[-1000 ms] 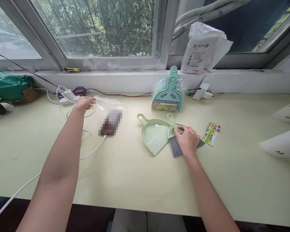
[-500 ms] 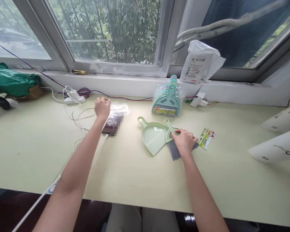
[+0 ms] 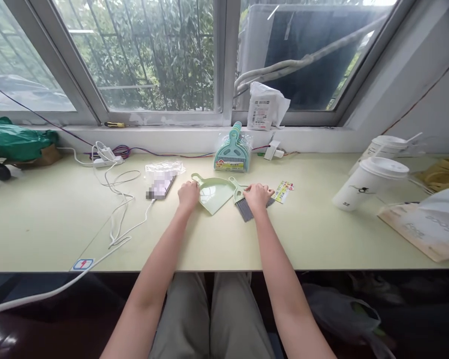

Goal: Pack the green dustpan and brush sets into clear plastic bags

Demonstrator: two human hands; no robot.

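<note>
A pale green dustpan (image 3: 216,196) lies on the table before me, its looped handle pointing to the back left. My left hand (image 3: 189,195) is closed at the pan's left edge, just below the handle; the fingertips are partly hidden. Close by on the right is a small green hand brush (image 3: 238,191) with grey bristles. My right hand (image 3: 258,196) grips the brush across its head, fingers over the top, while the bristles point toward me. A printed card label (image 3: 283,191) lies right of the brush.
Several packed dustpan sets (image 3: 232,149) stand at the back. Left of my hands are a phone (image 3: 165,186) on a white cable, a clear wrapper (image 3: 164,168) and a power strip (image 3: 108,161). White lidded cups (image 3: 370,184) and a paper bag (image 3: 415,224) occupy the right.
My left hand has moved right, from beside the clear wrapper to the dustpan's left edge. My right hand stays on the brush. The view has shifted right, bringing the whole cups into sight.
</note>
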